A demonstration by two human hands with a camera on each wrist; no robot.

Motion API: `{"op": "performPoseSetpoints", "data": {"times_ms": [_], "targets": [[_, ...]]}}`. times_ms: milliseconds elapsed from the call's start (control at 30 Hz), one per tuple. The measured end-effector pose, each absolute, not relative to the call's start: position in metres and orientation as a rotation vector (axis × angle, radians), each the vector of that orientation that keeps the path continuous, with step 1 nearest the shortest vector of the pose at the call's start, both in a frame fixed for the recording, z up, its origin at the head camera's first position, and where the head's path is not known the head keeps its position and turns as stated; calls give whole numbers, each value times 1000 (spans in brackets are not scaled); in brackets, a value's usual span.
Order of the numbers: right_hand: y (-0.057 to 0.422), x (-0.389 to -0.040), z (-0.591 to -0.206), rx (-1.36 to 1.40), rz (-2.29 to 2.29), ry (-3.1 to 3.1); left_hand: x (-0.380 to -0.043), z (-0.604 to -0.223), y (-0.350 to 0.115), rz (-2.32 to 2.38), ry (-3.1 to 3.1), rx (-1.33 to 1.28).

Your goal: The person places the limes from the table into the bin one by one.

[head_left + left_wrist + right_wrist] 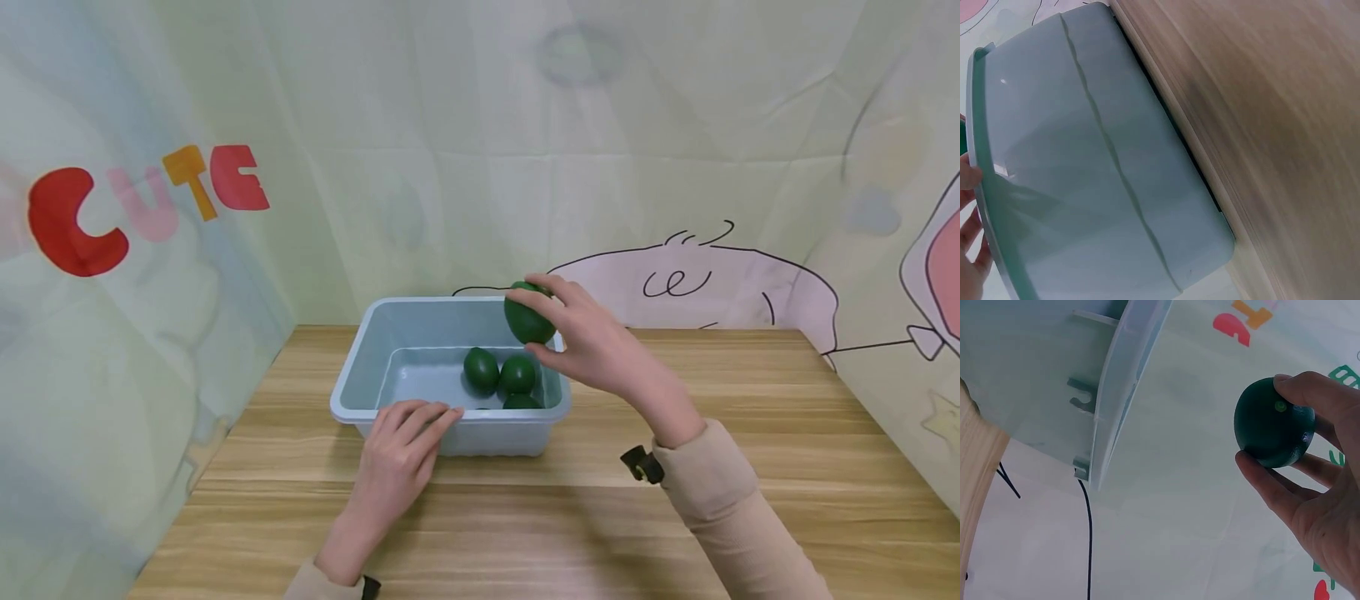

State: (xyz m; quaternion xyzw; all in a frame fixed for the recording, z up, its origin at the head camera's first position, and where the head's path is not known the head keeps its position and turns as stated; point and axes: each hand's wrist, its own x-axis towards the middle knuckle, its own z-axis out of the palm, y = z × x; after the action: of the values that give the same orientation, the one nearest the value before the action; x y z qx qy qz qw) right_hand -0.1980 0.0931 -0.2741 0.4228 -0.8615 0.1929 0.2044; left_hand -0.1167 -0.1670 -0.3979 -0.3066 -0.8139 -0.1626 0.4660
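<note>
My right hand (588, 333) holds a dark green, egg-shaped avocado (527, 314) between thumb and fingers, above the right back part of a light blue plastic bin (457, 427). In the right wrist view the held avocado (1272, 425) shows a small pale stem spot, and the bin is to its left. More avocados (481, 371) lie inside at the bin's right end, some partly hidden by the front wall. With its fingers bent over the front rim, my left hand (396, 454) holds the bin (1097, 156). Only part of that hand shows in the left wrist view.
The bin stands on a wood-grain table (630, 517), close to the back edge. Behind and beside it hangs a printed cloth (450, 167) with cartoon drawings and coloured letters. A dark cord (1089, 537) hangs below the bin in the right wrist view.
</note>
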Motion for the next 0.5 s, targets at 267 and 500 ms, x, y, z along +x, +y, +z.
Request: {"op": "performPoseSetpoints", "data": {"times_ms": [267,500], "targets": [[82,-201,-270,1237,477,-2423,-117,-398,-167,-398,-1995,-752],[73,-203,-269,1291,433,-2430,-117,-398,-167,-399,-1988,-760]]}}
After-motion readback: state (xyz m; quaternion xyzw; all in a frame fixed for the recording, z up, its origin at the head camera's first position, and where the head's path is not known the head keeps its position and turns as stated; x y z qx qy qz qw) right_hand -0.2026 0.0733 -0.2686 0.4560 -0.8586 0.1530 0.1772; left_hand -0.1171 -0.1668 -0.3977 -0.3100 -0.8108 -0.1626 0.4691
